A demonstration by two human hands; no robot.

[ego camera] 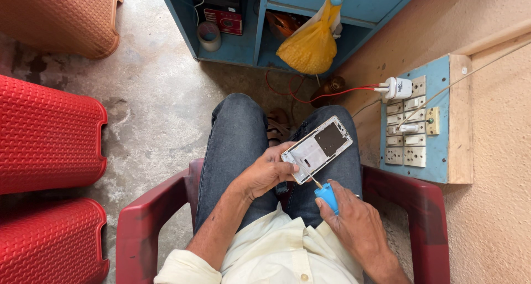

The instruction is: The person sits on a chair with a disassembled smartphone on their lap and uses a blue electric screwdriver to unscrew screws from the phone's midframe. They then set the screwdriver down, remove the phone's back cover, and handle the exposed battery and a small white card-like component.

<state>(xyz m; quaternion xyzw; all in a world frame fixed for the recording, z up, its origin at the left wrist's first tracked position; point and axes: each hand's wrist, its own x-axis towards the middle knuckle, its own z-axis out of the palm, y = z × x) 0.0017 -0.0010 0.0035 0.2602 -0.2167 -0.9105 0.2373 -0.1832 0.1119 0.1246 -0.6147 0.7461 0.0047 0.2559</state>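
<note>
I sit in a dark red plastic chair (145,217) and look down at my lap in blue jeans. My left hand (265,172) grips the lower end of an opened white phone (318,148), its back cover off and the inner frame showing. My right hand (357,223) holds a blue-handled screwdriver (326,196). The thin metal tip touches the phone's lower edge, just beside my left thumb.
A blue switchboard (428,123) with a white charger (397,88) and red wire hangs on the wall at right. Red plastic chairs (47,134) stand at left. A blue cabinet (238,24) ahead holds a yellow mesh bag (310,43) and a tape roll (209,35).
</note>
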